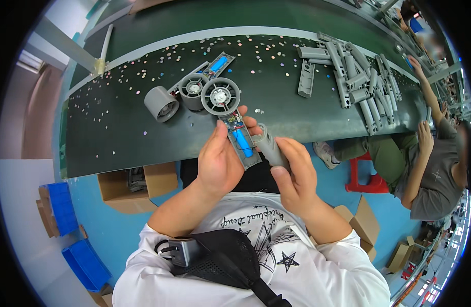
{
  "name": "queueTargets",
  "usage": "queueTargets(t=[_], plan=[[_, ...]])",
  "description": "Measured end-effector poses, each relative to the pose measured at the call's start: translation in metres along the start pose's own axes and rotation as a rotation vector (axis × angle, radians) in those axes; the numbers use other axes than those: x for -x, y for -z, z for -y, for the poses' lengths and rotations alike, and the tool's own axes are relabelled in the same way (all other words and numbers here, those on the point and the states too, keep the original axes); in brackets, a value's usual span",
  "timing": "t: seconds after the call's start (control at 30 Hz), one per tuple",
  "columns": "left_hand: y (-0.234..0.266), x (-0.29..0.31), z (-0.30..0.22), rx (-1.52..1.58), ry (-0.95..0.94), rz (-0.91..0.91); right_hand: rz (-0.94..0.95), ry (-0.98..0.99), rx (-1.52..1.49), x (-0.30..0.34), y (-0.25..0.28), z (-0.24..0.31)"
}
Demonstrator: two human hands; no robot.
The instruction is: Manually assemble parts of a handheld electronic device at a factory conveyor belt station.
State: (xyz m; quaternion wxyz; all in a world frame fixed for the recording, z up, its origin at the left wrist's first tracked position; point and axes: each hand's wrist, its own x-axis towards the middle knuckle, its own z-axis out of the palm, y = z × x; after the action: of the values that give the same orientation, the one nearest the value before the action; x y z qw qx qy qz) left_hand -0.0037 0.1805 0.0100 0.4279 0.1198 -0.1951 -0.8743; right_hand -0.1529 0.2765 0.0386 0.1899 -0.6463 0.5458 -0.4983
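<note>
- In the head view, the left hand (215, 156) is half curled around the open handle (255, 161) of a grey fan (220, 96), thumb on one side, fingertips on the other. The fan is held over the near edge of the table (112, 135).
- The handle's hollow side faces up, likely so that the blue battery (242, 143) and circuit board (232, 121) stay seated and visible.
- The right hand (298, 174) is curled around a grey cover (270, 147), thumb opposite the fingers. Its upper end is just beside the handle; whether they touch, I cannot tell. Holding them close probably makes them easy to compare or line up.
- A second fan (193, 89) and a third fan (161, 104) lie beyond the left hand, within easy reach.
- A pile of grey covers (356, 79) lies further right, apart from the fans, perhaps so parts stay sorted.
</note>
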Motion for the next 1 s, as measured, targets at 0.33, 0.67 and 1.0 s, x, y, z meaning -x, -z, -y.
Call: queueTargets(t=[0.33,0.67,1.0], plan=[[-0.005,0.005,-0.003,0.052,0.006,-0.029,-0.021,0.188,0.271,-0.012,-0.010,-0.005],[-0.009,0.004,0.001,0.035,-0.027,-0.013,-0.101,0.231,0.390,-0.024,-0.018,0.002],[-0.013,0.005,0.002,0.015,-0.087,0.042,-0.108,0.260,0.432,-0.028,-0.020,0.001]])
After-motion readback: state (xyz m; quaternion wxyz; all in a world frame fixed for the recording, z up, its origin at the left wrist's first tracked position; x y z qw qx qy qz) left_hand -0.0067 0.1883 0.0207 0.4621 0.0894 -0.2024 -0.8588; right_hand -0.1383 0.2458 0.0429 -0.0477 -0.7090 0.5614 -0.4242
